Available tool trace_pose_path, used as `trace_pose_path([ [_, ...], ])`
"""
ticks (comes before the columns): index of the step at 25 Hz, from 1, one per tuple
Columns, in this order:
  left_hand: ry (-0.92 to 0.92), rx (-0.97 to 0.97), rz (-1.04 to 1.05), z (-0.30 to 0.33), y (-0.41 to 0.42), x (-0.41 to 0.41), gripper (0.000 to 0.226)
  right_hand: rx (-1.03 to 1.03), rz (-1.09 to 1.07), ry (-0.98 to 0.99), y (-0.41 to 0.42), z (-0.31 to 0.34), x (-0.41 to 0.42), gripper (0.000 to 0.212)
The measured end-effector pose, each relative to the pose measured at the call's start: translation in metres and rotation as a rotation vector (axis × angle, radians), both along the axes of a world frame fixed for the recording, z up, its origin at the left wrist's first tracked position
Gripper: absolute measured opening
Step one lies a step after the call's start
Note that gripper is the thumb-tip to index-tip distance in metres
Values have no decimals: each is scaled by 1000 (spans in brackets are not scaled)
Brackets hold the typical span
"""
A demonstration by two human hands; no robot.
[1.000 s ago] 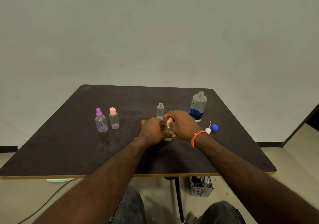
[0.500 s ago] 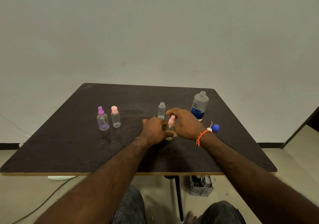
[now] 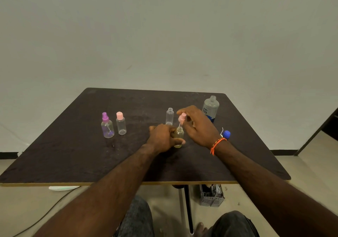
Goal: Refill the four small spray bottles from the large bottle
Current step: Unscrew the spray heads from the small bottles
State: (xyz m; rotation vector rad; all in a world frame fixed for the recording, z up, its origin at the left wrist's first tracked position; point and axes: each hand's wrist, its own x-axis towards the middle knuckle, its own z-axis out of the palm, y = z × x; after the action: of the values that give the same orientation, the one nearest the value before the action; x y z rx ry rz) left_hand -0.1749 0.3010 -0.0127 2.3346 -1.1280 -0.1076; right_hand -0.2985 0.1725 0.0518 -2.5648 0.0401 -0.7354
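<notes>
Two hands work at the near middle of the bench [image 3: 73,163]: the left hand [image 3: 162,138] has its fingers wrapped round a small yellowish bottle [image 3: 178,136] standing on the surface, while the right hand [image 3: 197,125] pinches a pink spray top [image 3: 182,118] lifted just clear of the bottle's neck, its dip tube reaching down toward the opening. Whether this bottle holds fresh liquid cannot be told; judging by the raised top, it is being opened or closed, so this one is in hand rather than finished. To the right lie a blue cap [image 3: 226,134] and a white tube beside it. Just behind the hands stands an uncapped clear bottle [image 3: 169,116], apparently empty. Well to the left stand a purple-topped bottle [image 3: 107,127] and a pink-capped bottle [image 3: 121,124], both closed and seemingly unfilled. Farthest, at the right rear, the large bottle [image 3: 210,109] stands open, so most pouring likely remains.
</notes>
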Motion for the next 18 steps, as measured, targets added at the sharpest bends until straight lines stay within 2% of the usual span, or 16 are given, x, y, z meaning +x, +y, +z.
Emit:
trace_pose_path([
  [3,-27,12,-1,1,1,-1,40,-35,-79,-264,-12,-1,-13,19],
  [6,-43,32,-3,0,0,-1,39,-161,-217,-263,-38,-11,-28,14],
  [8,-45,18,-8,-1,0,0,38,-238,-343,-139,-61,-22,-37,14],
  [12,-49,3,-15,-4,0,1,35,-454,-510,227,-86,-45,-40,28],
  [16,-42,-31,-10,-6,-1,2,38,-639,-529,398,-80,-53,-30,36],
  [18,-37,-31,-8,-8,-1,2,43,-666,-560,466,-77,-56,-23,36],
])
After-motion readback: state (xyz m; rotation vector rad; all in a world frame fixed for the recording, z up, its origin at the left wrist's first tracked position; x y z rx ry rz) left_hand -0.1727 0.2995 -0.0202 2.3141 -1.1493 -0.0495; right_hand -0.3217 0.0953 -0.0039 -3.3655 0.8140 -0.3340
